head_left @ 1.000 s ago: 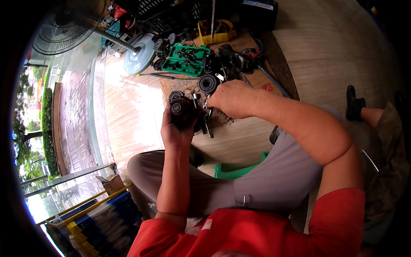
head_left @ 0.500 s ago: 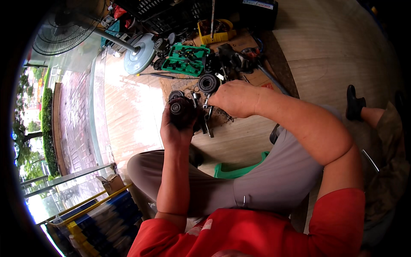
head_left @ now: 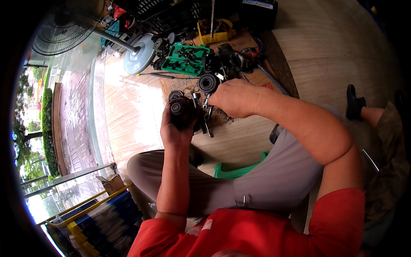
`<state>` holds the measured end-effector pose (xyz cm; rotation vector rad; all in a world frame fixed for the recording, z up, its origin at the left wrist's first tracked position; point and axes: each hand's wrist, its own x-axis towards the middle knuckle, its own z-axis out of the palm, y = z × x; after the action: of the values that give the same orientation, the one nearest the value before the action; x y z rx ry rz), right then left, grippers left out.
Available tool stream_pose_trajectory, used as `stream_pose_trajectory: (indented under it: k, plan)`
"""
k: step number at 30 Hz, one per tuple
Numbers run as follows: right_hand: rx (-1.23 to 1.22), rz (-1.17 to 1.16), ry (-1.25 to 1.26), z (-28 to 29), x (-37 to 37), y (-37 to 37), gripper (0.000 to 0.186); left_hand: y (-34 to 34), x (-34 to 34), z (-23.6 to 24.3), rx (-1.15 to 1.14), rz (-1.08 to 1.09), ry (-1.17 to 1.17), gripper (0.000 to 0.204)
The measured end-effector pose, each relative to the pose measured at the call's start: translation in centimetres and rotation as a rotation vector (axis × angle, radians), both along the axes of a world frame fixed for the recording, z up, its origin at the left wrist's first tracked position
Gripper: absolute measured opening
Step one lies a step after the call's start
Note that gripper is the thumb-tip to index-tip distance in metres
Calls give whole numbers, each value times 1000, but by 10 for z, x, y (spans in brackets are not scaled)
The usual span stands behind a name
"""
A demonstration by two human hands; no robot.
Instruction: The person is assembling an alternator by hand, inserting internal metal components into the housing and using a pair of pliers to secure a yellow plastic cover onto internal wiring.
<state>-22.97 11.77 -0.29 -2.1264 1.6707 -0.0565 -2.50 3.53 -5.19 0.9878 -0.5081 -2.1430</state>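
Hands point(head_left: 176, 133) almost unmoved — dark part point(head_left: 181, 113), rounded

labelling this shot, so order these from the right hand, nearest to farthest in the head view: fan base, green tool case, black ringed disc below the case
From the right hand:
1. Black ringed disc, just up and left
2. Green tool case, farther up and left
3. Fan base, farthest left

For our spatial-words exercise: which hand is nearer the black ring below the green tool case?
Right. The right hand is close, just below and right of the black ring; the left hand is farther off, lower left.
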Motion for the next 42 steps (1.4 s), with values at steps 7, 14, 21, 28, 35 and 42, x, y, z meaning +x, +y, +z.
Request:
stream_pose_trajectory:
  k: [7,14,21,28,35,42]
  plan:
    - [-52,-34,8,-10,-8,-3,13,-5,5,-6,12,-6,39,34]
    - [1,-153,130,6,-44,2,9,-9,11,-9,6,30,11,35]
    - [-335,-663,333,-10,-145,36,13,-11,15,-7,-12,67,9,33]
    - [-268,-1400,438,-20,-276,112,29,-7,11,2,-8,51,31,31]
    - [-777,-1734,515,11,-307,171,37,-7,7,4,-27,19,66,31]
    - [-1316,-1415,651,58,-271,169,39,-3,6,7,-28,43,26,31]
